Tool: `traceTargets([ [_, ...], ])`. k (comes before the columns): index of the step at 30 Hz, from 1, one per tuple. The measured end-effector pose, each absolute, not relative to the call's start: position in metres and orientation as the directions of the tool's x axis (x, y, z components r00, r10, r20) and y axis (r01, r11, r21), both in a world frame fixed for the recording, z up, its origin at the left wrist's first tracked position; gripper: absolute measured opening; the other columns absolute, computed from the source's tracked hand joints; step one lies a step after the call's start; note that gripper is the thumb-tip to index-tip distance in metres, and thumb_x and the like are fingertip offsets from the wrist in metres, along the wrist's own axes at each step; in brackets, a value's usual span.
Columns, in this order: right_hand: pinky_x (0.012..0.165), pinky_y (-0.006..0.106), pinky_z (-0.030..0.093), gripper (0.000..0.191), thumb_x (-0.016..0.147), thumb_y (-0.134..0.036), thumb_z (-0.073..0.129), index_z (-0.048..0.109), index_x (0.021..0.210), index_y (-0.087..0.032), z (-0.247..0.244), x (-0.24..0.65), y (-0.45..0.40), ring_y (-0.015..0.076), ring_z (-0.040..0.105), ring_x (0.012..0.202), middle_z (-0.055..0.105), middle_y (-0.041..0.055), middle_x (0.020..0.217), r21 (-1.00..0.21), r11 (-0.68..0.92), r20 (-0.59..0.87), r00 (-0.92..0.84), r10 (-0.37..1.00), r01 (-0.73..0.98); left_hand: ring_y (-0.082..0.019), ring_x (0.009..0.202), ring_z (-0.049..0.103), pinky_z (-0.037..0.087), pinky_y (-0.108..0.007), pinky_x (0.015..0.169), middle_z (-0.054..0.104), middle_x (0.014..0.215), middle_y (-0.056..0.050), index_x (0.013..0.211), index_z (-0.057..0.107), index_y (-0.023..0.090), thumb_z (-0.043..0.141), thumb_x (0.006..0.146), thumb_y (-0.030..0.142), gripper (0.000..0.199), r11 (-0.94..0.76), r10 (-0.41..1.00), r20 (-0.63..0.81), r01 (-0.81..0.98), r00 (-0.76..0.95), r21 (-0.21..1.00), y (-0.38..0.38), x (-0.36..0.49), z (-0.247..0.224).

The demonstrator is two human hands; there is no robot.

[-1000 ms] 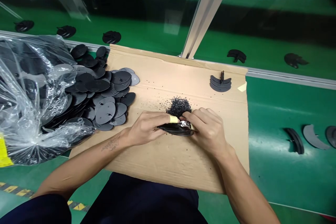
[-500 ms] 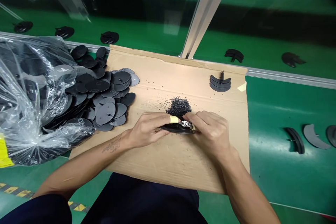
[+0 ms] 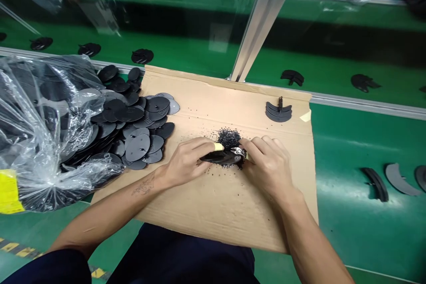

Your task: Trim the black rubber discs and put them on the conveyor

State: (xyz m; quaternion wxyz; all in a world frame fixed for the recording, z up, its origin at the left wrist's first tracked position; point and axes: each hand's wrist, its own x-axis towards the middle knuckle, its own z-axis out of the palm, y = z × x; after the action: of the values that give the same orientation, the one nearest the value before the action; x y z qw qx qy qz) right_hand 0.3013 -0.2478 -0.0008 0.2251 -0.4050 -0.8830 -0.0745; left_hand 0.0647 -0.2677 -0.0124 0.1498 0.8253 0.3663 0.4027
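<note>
Over the middle of the cardboard sheet (image 3: 213,208), my left hand (image 3: 188,162) pinches the left end of a dark oval plastic part (image 3: 218,157). Yellow tape wraps one of its fingertips. My right hand (image 3: 268,162) is closed around small metal cutters (image 3: 238,151), whose jaws are at the right part of the held piece. The cutters' handles are mostly hidden in my palm. Just beyond the part lies a pile of small black bits (image 3: 229,138), with more crumbs scattered around it.
Many black oval discs (image 3: 137,147) spill at the left beside a clear plastic bag (image 3: 49,142). A curved black part (image 3: 278,111) lies at the cardboard's back right. A metal post (image 3: 256,31) rises behind. More curved parts (image 3: 376,184) rest on the green surface at right.
The view has shifted slightly, so the surroundings sit lower. The held part has tilted and shows more of its face, and the cutters' jaws have moved a little along it.
</note>
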Motion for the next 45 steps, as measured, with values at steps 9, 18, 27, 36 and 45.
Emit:
traceTargets([
  [9, 0.063, 0.033, 0.031, 0.022, 0.089, -0.006, 0.055, 0.067, 0.101, -0.020, -0.002, 0.302, -0.246, 0.0184, 0.048, 0.070, 0.063, 0.0033, 0.075, -0.185, 0.649, 0.474, -0.511, 0.717, 0.738, -0.016, 0.081, 0.068, 0.057, -0.027, 0.071, 0.073, 0.091, -0.007, 0.108, 0.068, 0.014, 0.065, 0.096, 0.021, 0.014, -0.626, 0.779, 0.509, 0.418, 0.366, 0.659, -0.268, 0.069, -0.014],
  [18, 0.064, 0.030, 0.048, 0.018, 0.087, -0.016, 0.061, 0.068, 0.102, -0.023, 0.018, 0.295, -0.252, 0.0168, 0.061, 0.070, 0.069, 0.0018, 0.083, -0.766, 0.487, 0.308, -0.424, 0.851, 0.420, -0.017, 0.077, 0.066, 0.053, -0.026, 0.069, 0.071, 0.086, -0.006, 0.095, 0.070, 0.013, 0.063, 0.098, 0.039, 0.027, -0.248, 0.942, 0.165, 0.276, 0.291, 0.929, -0.267, 0.071, -0.015],
  [27, 0.061, 0.027, 0.047, 0.027, 0.094, -0.044, 0.067, 0.066, 0.081, -0.020, 0.017, 0.286, -0.253, 0.0147, 0.054, 0.064, 0.061, -0.0006, 0.070, -0.953, 0.205, 0.108, -0.382, 0.918, 0.222, -0.018, 0.080, 0.066, 0.055, -0.028, 0.071, 0.072, 0.088, -0.008, 0.095, 0.071, 0.012, 0.057, 0.096, 0.064, 0.054, -0.082, 0.945, 0.066, 0.036, 0.320, 0.996, -0.268, 0.077, -0.018],
  [36, 0.086, 0.038, 0.058, 0.041, 0.079, -0.054, 0.081, 0.076, 0.100, -0.020, 0.019, 0.285, -0.254, 0.0237, 0.071, 0.088, 0.076, 0.0053, 0.090, -0.984, -0.154, -0.111, -0.353, 0.929, -0.094, -0.008, 0.048, 0.054, 0.046, -0.020, 0.046, 0.062, 0.065, 0.000, 0.081, 0.060, 0.014, 0.074, 0.082, 0.067, 0.055, 0.185, 0.923, -0.076, -0.263, 0.377, 0.947, -0.259, 0.080, -0.015],
  [45, 0.090, 0.037, 0.055, 0.045, 0.078, -0.058, 0.080, 0.075, 0.099, -0.019, 0.017, 0.285, -0.256, 0.0239, 0.070, 0.095, 0.076, 0.0059, 0.099, -0.987, -0.155, -0.133, -0.360, 0.923, -0.031, -0.007, 0.055, 0.053, 0.043, -0.017, 0.047, 0.064, 0.074, 0.001, 0.090, 0.060, 0.016, 0.084, 0.077, 0.055, 0.048, 0.103, 0.971, -0.062, -0.172, 0.229, 0.980, -0.266, 0.085, -0.012],
])
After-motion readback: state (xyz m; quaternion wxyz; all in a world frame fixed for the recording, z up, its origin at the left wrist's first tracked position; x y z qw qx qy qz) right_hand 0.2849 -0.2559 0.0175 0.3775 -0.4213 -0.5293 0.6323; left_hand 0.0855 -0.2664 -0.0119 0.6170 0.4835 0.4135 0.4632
